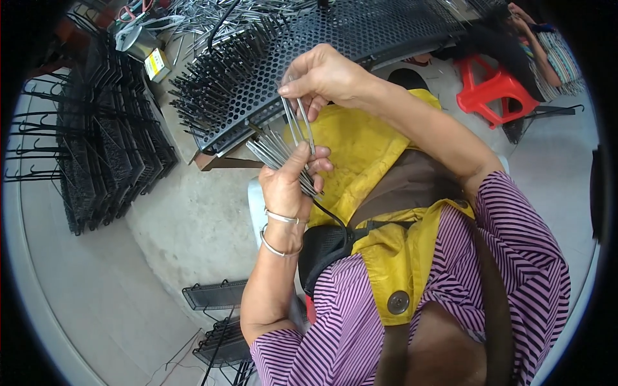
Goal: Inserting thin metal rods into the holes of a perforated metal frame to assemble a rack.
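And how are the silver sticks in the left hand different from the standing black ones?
The silver sticks are pale and shiny; the black sticks are dark. The silver sticks are bunched in the left hand; the black sticks stand on the holey board. Both are thin.

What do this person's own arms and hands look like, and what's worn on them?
Both are bare human hands, without gloves: the left hand and the right hand. Two thin silver-coloured bangles circle the left wrist; none shows on the right. The short sleeves are pinkish-purple with dark stripes and end above the elbows, leaving both forearms uncovered.
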`<state>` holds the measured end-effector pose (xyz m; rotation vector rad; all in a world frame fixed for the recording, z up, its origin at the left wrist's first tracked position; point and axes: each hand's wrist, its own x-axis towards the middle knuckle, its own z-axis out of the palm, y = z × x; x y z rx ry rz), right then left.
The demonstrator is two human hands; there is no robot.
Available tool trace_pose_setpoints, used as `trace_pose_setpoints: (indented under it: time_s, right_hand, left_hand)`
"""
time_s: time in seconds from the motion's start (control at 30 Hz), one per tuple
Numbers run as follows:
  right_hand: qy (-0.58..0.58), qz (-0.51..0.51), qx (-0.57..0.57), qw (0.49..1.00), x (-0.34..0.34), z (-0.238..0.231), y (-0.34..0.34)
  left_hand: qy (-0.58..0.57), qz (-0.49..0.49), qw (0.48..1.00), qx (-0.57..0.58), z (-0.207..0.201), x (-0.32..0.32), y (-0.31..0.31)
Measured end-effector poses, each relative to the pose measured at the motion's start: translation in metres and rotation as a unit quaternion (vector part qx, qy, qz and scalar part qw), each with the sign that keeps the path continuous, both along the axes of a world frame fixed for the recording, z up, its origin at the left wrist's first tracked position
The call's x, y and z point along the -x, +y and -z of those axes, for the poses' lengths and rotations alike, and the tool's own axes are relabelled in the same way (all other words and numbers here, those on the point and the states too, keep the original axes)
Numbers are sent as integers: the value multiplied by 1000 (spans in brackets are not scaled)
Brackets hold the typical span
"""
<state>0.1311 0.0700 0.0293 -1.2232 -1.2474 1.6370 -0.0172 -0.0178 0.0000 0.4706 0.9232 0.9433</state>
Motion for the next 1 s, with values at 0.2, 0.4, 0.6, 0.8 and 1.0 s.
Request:
trace_pose_setpoints:
  time_s: [0.2,0.4,0.6,0.8,1.0]
  right_hand:
    - [10,-8,-19,1000,-2,-3,3]
    - [-10,-35,-38,999,-1,-2,8]
    - [39,81,-111,990,-4,-7,21]
    - [64,141,-312,937,17,2,47]
    - [-14,149,-405,902,32,10,52]
  left_hand:
    - [-23,-7,1000,10,4,1,2]
    - [-33,6,999,0,5,2,2]
    - [-73,-35,996,42,13,3,5]
    - [-100,-16,992,74,15,0,3]
    - [-109,-5,991,80,15,1,3]
